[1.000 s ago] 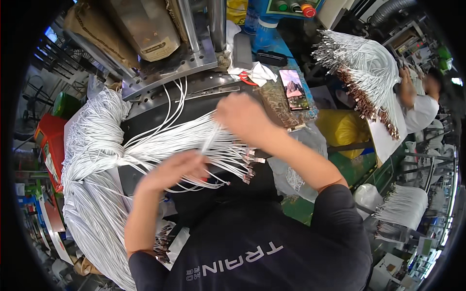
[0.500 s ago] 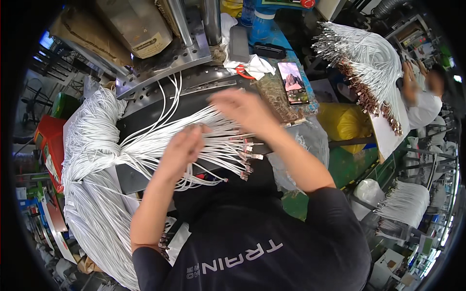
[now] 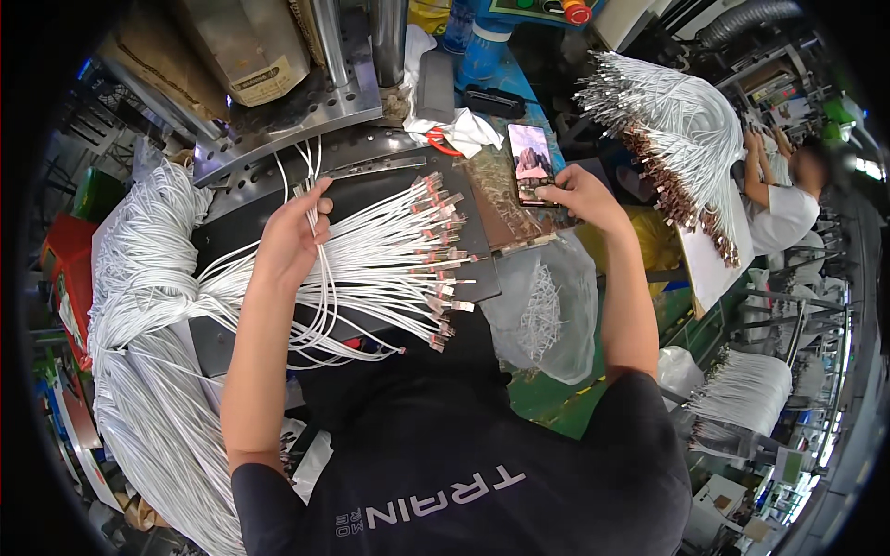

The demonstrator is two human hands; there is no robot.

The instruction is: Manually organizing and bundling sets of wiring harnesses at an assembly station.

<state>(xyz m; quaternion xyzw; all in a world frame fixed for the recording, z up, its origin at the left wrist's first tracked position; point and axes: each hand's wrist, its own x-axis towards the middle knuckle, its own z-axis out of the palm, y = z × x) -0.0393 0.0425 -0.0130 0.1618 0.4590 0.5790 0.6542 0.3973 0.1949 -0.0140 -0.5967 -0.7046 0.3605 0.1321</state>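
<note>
My left hand (image 3: 298, 232) is closed around a few white cables (image 3: 324, 292), which hang in a loop from its fingers. Beneath and beside it a fan of white cables (image 3: 371, 246) lies on the black work surface, their small connectors (image 3: 440, 264) pointing right. To the left, the same cables run into a thick tied bundle (image 3: 148, 269). My right hand (image 3: 586, 198) is at the near end of a phone (image 3: 531, 157) with a lit screen, its thumb and curled fingers at the lower right corner. The phone lies on the worn bench end.
A metal press frame (image 3: 287, 130) stands behind the cables. Red-handled scissors (image 3: 441, 141), a white cloth (image 3: 468, 132) and a blue bottle (image 3: 484, 51) are at the back. A clear bag (image 3: 547, 315) hangs on the right. Another person works beyond a cable pile (image 3: 691, 120).
My left hand has lifted a few cables away from the fan. The right hand has left the cables and moved right to the phone. The view has shifted slightly.
</note>
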